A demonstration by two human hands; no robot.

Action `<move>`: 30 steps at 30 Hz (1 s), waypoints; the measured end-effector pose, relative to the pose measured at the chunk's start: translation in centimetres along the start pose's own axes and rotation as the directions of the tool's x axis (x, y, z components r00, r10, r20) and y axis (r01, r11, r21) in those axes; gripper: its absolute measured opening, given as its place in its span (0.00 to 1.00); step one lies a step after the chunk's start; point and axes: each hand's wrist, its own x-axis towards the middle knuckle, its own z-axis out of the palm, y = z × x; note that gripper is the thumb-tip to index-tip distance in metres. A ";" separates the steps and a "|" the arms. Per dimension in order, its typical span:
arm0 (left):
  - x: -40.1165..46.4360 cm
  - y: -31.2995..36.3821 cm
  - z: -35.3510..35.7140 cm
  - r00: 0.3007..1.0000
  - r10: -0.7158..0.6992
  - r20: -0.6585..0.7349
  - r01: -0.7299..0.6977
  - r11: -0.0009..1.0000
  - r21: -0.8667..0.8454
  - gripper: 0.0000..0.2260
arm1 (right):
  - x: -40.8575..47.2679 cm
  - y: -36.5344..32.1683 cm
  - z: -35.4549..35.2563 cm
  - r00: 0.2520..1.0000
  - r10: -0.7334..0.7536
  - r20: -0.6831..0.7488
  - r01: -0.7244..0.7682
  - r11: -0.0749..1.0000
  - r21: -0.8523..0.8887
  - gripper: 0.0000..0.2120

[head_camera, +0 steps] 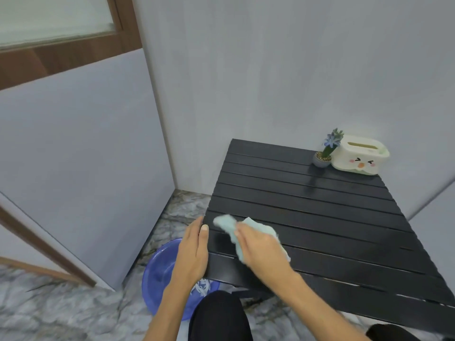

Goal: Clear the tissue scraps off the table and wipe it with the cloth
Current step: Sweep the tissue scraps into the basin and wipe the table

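Observation:
A black slatted table point(320, 207) fills the right half of the view. My right hand point(263, 249) presses a light blue cloth point(229, 225) flat on the table's near left corner; the cloth's edge is blurred. My left hand point(193, 252) grips the table's left edge, thumb on top. White tissue scraps point(200, 289) lie in a blue plastic basin point(160, 274) on the floor below that corner, partly hidden by my left arm.
A white tissue box with a cartoon face point(360, 155) and a small potted plant with a blue flower point(326, 153) stand at the table's far right corner. Walls close in behind and left. My dark-clothed knee point(219, 316) is below the table edge.

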 end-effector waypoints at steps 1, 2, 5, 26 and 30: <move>0.0 0.0 0.0 1.000 -0.003 0.004 0.003 1.000 0.002 0.22 | -0.8 -0.8 0.8 0.999 0.010 0.049 -0.012 0.999 0.042 0.12; 0.0 0.0 0.0 1.000 -0.004 0.008 0.004 1.000 0.004 0.22 | -1.4 -1.3 1.4 0.997 0.013 0.076 -0.020 0.995 0.093 0.13; 0.0 -0.1 -0.1 1.000 -0.007 0.020 0.007 1.000 0.012 0.22 | -1.4 -1.0 1.7 0.994 0.060 0.090 -0.083 0.956 0.280 0.15; 3.9 -0.5 2.0 0.963 0.204 0.177 -0.261 0.872 0.413 0.29 | 5.9 3.4 4.6 0.968 0.184 0.170 -0.145 0.965 -0.216 0.20; 4.8 -0.5 2.4 0.949 0.237 0.209 -0.309 0.835 0.455 0.30 | 6.1 6.7 5.7 0.982 0.160 0.105 -0.152 0.985 -0.078 0.16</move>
